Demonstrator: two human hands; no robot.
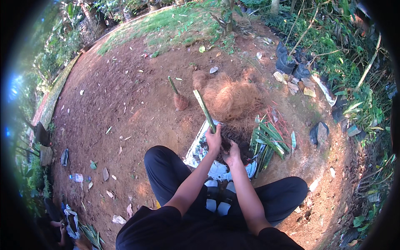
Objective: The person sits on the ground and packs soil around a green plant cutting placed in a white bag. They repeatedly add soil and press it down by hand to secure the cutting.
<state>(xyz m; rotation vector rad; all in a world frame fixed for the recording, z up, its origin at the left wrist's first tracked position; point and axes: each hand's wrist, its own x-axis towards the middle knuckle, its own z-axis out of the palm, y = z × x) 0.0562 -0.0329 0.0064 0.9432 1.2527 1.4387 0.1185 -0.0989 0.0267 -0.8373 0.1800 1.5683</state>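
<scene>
My left hand grips the lower part of a long green snake plant leaf with pale edges, which leans up and to the left. My right hand is cupped just below, against a dark clump of soil at the leaf's base. Beneath both hands lies a white sack with dark soil on it. A pile of cut snake plant leaves rests to the right of the sack. Beyond the hands is a heap of brown coconut fibre. Left of that heap, another leaf stands in a round fibre-wrapped ball.
Red strings trail beside the leaf pile. Black plant bags and stones line the right side. A clear plastic bottle lies on the dirt at left. At the lower left, another person's hand shows near a white bag.
</scene>
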